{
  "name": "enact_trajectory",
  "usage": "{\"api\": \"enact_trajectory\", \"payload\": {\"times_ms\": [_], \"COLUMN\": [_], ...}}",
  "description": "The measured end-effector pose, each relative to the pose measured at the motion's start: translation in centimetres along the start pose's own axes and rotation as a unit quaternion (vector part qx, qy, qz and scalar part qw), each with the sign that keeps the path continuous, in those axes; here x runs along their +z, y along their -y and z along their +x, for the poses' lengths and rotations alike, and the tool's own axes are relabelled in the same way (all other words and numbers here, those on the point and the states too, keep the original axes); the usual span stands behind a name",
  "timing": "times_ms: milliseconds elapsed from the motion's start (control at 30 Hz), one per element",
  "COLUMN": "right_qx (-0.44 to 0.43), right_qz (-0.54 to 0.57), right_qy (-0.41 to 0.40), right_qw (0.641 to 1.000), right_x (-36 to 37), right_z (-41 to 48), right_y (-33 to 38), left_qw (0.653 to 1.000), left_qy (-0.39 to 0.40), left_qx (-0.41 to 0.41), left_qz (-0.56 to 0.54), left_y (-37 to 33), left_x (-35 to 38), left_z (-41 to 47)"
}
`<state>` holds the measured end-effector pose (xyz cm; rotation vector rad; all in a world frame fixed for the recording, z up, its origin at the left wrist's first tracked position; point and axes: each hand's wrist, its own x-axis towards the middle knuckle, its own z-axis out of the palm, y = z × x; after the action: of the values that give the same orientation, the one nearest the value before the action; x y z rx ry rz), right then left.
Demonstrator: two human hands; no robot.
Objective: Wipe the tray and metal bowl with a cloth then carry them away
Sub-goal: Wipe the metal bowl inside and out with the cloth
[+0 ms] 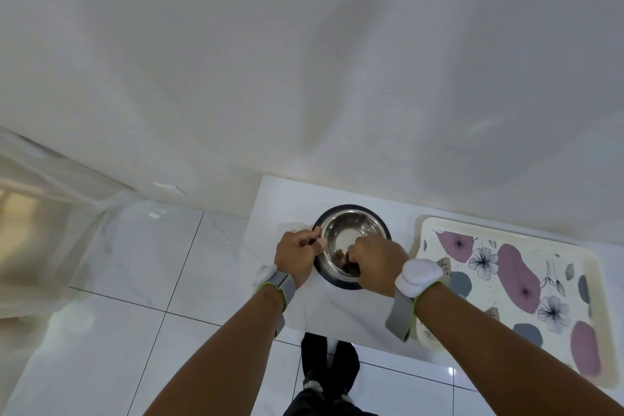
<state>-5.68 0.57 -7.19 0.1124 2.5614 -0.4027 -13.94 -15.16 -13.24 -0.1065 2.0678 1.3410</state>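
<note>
Bowl: we see the metal bowl [354, 226] upright on the white counter [287, 206], close to the wall [304, 61]. It has a dark ring round its base, and its shiny inside faces up.
Left hand: our left hand [297, 255] grips the bowl's left rim. The fingers curl over the edge and the thumb lies on the outside.
Right hand: our right hand [374, 263] reaches down into the near side of the bowl, with its fingers curled on a bunched brown cloth [347, 263]. The hand hides most of the cloth.
Hands together: they are apart, one on each side of the bowl.
Tray: the cream tray [486, 294], printed with purple and grey blobs and line-drawn flowers, lies flat on the counter just to the right of the bowl. We cannot tell whether the two touch, because our right wrist covers the gap.
Wrists: each carries a grey strap [280, 285], and the right one has a white round pod [420, 275].
Floor: glossy white tiles [135, 263] lie left of and below the counter, and our dark-clad feet [329, 368] stand at its near edge.
</note>
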Motion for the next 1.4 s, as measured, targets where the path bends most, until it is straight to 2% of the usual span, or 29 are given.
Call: {"api": "enact_trajectory", "payload": {"times_ms": [67, 133, 200, 300, 367, 433, 500, 567, 633, 700, 800, 900, 1067, 1200, 1267, 1400], "right_qx": [0.014, 0.032, 0.048, 0.056, 0.029, -0.003, -0.007, 0.011, 0.021, 0.009, -0.082, -0.124, -0.007, 0.087, 0.108, 0.084], "right_qz": [-0.092, -0.080, 0.000, 0.172, 0.210, 0.177, 0.053, -0.068, -0.119, -0.103, -0.077, -0.120, -0.088, -0.052, -0.026, 0.027], "right_qy": [-0.026, -0.056, -0.092, -0.153, -0.123, -0.039, 0.032, 0.002, -0.055, -0.101, -0.142, -0.156, -0.144, -0.153, -0.172, -0.197], "right_qw": [0.995, 0.995, 0.995, 0.971, 0.970, 0.983, 0.998, 0.998, 0.991, 0.989, 0.983, 0.973, 0.986, 0.983, 0.979, 0.976], "right_x": [-0.9, -1.3, -0.9, 0.5, 0.9, 0.5, -0.8, -2.1, -2.8, -2.7, -2.0, -1.9, -1.8, -0.2, 1.3, 3.9], "right_z": [0.7, 2.0, 3.4, 3.6, 2.4, 1.0, 0.4, 0.9, 1.7, 2.8, 3.7, 3.8, 1.6, -0.9, -2.0, -2.9], "right_y": [-0.5, -0.8, -0.6, 0.6, 0.9, 0.1, -1.0, -1.4, -1.2, -1.1, -0.1, 0.2, -2.3, -2.4, -1.7, 1.5], "left_qw": [1.000, 1.000, 1.000, 1.000, 1.000, 1.000, 1.000, 1.000, 1.000, 1.000, 1.000, 1.000, 1.000, 0.999, 0.997, 0.992], "left_qy": [0.002, 0.002, 0.007, 0.013, 0.013, 0.011, 0.010, 0.008, 0.009, 0.008, 0.013, 0.010, 0.006, -0.001, 0.003, 0.005], "left_qx": [0.000, -0.004, -0.008, -0.008, -0.009, -0.008, -0.009, -0.010, -0.007, -0.006, -0.010, -0.011, -0.020, -0.039, -0.067, -0.114], "left_qz": [0.001, -0.009, -0.012, -0.014, -0.019, -0.017, -0.010, -0.007, -0.006, -0.002, 0.002, 0.011, -0.001, -0.017, -0.042, -0.045], "left_y": [-0.1, -0.2, -0.3, -0.2, -0.2, -0.1, -0.1, -0.1, -0.1, -0.1, -0.1, -0.2, -0.6, -1.5, -1.9, -3.2], "left_x": [0.0, 0.0, 0.0, -0.1, 0.0, 0.1, 0.1, 0.1, 0.1, 0.1, 0.0, -0.1, -0.1, -0.2, -0.3, -0.5], "left_z": [0.0, -0.1, -0.1, -0.1, -0.1, 0.1, 0.1, 0.2, 0.1, 0.0, -0.1, 0.0, -0.5, -1.0, -1.0, -1.0]}}
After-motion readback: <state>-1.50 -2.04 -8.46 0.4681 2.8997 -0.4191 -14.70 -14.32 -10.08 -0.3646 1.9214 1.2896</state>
